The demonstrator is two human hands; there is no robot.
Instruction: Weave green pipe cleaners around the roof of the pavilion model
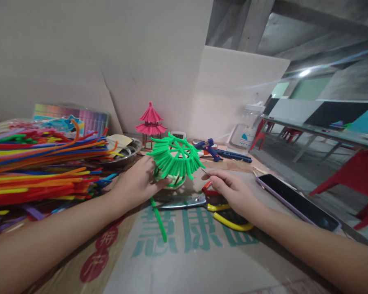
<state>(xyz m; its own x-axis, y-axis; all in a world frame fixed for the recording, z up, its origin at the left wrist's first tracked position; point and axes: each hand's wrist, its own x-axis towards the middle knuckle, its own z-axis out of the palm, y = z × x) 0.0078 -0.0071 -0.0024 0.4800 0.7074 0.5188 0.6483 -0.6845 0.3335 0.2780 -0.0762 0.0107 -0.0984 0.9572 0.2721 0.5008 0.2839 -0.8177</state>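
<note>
- Head view: the green dome [174,157] stands at frame centre on the cardboard [187,261]. It is an umbrella-shaped cap of bent pipe cleaners with spokes on top and a fringe of loops round the rim.
- Left hand [138,181] is cupped on the dome's lower left. The thumb lies across the pale base and the fingers go round behind, so it is holding the piece.
- Right hand [233,192] lies flat and loosely spread just right of the dome with a small gap between them. Nothing shows in it, and it hovers over the tool handles.
- Handling, as I judge it: very light, fuzzy and not slippery. The wire core bends and keeps its bend, so the fringe would crush or splay under a squeeze. Best taken low at the base or by the spokes, not by the loops.
- A loose green stem [158,220] lies on the cardboard, slanting down from below the dome.
- Tools [184,201] lie just in front of the dome, a silver blade with yellow and red grips partly under the right hand. Scissors or pliers, cannot tell.
- Further out: a pink pagoda [150,122] behind the dome, a glue gun [210,149] right of it, a phone [297,200] at right, and a pipe-cleaner pile [43,163] at left.
- Hidden or unclear: the dome's base is a pale ring whose material I cannot tell. The left fingers are out of sight behind it. The cardboard print is partly covered, and the background at right is blurred.
</note>
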